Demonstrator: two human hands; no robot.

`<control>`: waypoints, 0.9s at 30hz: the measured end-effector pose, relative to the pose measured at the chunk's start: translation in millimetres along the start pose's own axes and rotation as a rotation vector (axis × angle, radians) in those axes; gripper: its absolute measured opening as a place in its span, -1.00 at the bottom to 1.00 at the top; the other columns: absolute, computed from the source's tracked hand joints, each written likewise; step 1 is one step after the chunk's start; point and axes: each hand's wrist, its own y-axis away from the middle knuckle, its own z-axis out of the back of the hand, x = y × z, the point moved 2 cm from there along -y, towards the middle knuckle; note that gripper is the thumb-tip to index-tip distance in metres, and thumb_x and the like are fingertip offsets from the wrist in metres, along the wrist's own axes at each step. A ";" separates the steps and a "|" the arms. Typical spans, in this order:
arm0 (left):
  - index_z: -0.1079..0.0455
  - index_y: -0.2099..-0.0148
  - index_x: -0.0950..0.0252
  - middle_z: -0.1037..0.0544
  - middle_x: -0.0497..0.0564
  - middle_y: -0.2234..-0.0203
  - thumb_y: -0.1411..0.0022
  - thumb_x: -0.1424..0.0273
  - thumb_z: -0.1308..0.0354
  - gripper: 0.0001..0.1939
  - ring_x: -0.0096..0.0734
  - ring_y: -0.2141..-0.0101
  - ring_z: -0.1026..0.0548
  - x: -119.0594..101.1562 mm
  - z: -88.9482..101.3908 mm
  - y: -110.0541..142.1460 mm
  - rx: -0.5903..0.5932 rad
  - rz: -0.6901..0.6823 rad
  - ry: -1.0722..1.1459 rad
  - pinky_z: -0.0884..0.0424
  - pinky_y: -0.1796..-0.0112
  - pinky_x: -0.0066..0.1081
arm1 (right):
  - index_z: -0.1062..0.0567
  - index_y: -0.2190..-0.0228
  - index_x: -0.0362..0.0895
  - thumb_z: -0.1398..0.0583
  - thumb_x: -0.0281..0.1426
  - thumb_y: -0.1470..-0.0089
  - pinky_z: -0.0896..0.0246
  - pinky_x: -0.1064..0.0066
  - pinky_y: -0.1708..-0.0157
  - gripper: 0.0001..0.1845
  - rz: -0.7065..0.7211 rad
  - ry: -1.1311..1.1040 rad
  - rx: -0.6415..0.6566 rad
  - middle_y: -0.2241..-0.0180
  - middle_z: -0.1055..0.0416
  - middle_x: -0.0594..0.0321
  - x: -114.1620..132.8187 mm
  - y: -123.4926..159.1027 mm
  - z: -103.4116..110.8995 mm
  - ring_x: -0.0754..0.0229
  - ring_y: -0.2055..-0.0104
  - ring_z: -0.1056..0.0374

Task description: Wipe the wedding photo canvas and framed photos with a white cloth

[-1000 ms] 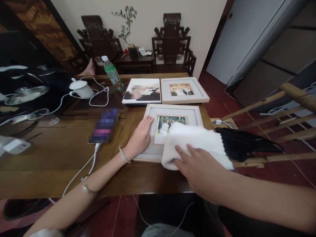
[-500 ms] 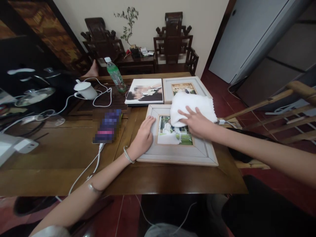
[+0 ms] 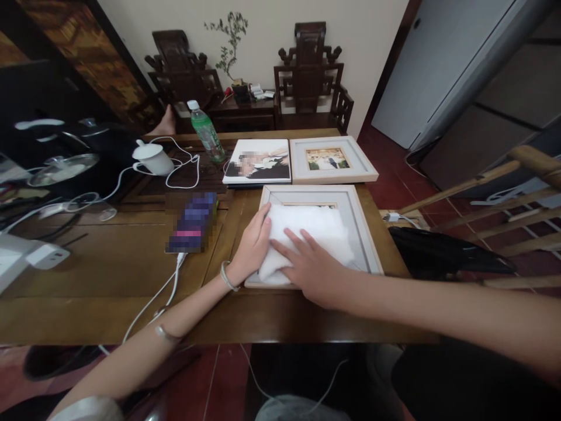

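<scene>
Two pale wooden picture frames: one at the far side [image 3: 363,161], one near [image 3: 372,248]. One white fluffy cloth [image 3: 315,225] hides most of the near photo. Our right hand [image 3: 313,269], fingers spread, presses the cloth; our left [image 3: 254,242], nearly flat, steadies the near frame's left edge.

This place looks like a room in a home. Dark carved wooden chairs [image 3: 309,73] stand by a plain wall [image 3: 263,35], and between them there is a small side table [image 3: 241,108] with a potted plant [image 3: 231,49]. On the large wooden table [image 3: 109,275] I can see a white lidded cup [image 3: 153,158], a green drink bottle [image 3: 207,131], a phone [image 3: 191,222] with its cable and framed photos [image 3: 328,159]. The floor [image 3: 385,175] has red tiles
</scene>
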 end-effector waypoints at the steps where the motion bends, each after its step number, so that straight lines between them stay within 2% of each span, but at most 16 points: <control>1: -0.12 -0.26 0.34 -0.19 0.18 -0.25 -0.39 0.24 0.24 -0.51 -0.23 -0.25 -0.15 -0.1 0.1 -0.3 -0.010 0.017 0.019 0.01 -0.25 -0.11 | -0.54 0.10 -0.15 -0.15 -0.43 -0.10 0.16 -0.16 -0.21 -0.69 0.004 0.034 -0.039 -0.28 -0.03 -0.01 -6.5 -10.0 -1.5 -0.30 -0.30 0.13; 4: -0.06 -0.29 0.34 -0.12 0.20 -0.28 -0.40 0.21 0.24 -0.48 -0.21 -0.27 -0.09 1.6 -1.6 -0.5 -0.003 0.001 0.019 0.04 -0.26 -0.11 | -0.54 0.12 -0.20 -0.05 -0.47 -0.19 0.20 -0.09 -0.24 -0.67 -0.041 0.113 -0.105 -0.26 -0.06 -0.04 -32.8 -36.9 -5.4 -0.20 -0.31 0.12; 7: -0.01 -0.31 0.35 -0.08 0.22 -0.29 -0.40 0.27 0.21 -0.49 -0.20 -0.28 -0.05 4.3 -4.0 0.4 0.037 -0.091 -0.054 0.05 -0.26 -0.09 | -0.51 0.06 -0.22 -0.03 -0.46 -0.20 0.25 -0.11 -0.25 -0.65 -0.136 0.173 -0.090 -0.27 -0.03 -0.01 -62.5 -58.9 -6.6 -0.21 -0.32 0.19; 11: 0.07 -0.34 0.34 -0.09 0.21 -0.29 -0.33 0.47 0.14 -0.45 -0.21 -0.29 -0.02 7.7 -3.3 1.7 0.051 -0.236 -0.157 0.04 -0.26 -0.09 | -0.51 0.05 -0.18 -0.01 -0.45 -0.21 0.33 -0.11 -0.26 -0.63 -0.195 0.281 -0.073 -0.28 -0.03 0.08 -87.0 -78.1 -0.5 -0.19 -0.34 0.28; 14: 0.05 -0.33 0.35 -0.12 0.21 -0.27 -0.23 0.61 0.16 -0.39 -0.21 -0.28 -0.05 9.2 -1.2 1.7 0.059 -0.290 -0.201 0.02 -0.26 -0.08 | -0.52 0.07 -0.16 0.01 -0.44 -0.22 0.32 -0.13 -0.26 -0.63 -0.191 0.327 -0.052 -0.28 -0.04 0.10 -96.2 -78.1 3.9 -0.18 -0.34 0.26; 18: 0.02 -0.32 0.36 -0.14 0.23 -0.26 -0.19 0.65 0.17 -0.37 -0.18 -0.27 -0.08 8.6 -0.1 2.0 0.057 -0.308 -0.230 -0.02 -0.25 -0.06 | -0.56 0.15 -0.14 -0.02 -0.45 -0.21 0.27 -0.12 -0.24 -0.66 -0.238 0.384 -0.039 -0.25 -0.13 0.13 -119.5 -48.0 0.6 -0.14 -0.32 0.16; 23: -0.01 -0.30 0.39 -0.19 0.25 -0.23 -0.15 0.68 0.16 -0.36 -0.18 -0.26 -0.11 8.0 -2.2 3.3 0.044 -0.289 -0.228 -0.05 -0.25 -0.07 | -0.57 0.21 -0.16 -0.10 -0.53 -0.11 0.12 -0.08 -0.19 -0.72 -0.327 0.441 -0.059 -0.16 -0.27 0.09 -149.7 21.6 -9.1 -0.12 -0.26 -0.02; 25: -0.02 -0.29 0.38 -0.19 0.24 -0.23 -0.14 0.69 0.17 -0.36 -0.18 -0.25 -0.12 7.9 -2.9 3.6 0.044 -0.282 -0.227 -0.04 -0.25 -0.05 | -0.57 0.20 -0.17 -0.11 -0.53 -0.08 0.09 -0.06 -0.17 -0.71 -0.337 0.445 -0.052 -0.16 -0.27 0.05 -143.8 46.8 -9.5 -0.12 -0.24 -0.05; 27: -0.02 -0.28 0.38 -0.19 0.25 -0.22 -0.14 0.69 0.18 -0.36 -0.18 -0.26 -0.11 7.6 -3.0 3.8 0.049 -0.278 -0.227 -0.04 -0.25 -0.04 | -0.58 0.20 -0.17 -0.12 -0.52 -0.06 0.06 -0.05 -0.15 -0.71 -0.323 0.422 -0.020 -0.16 -0.26 0.01 -123.9 66.9 -7.5 -0.14 -0.23 -0.07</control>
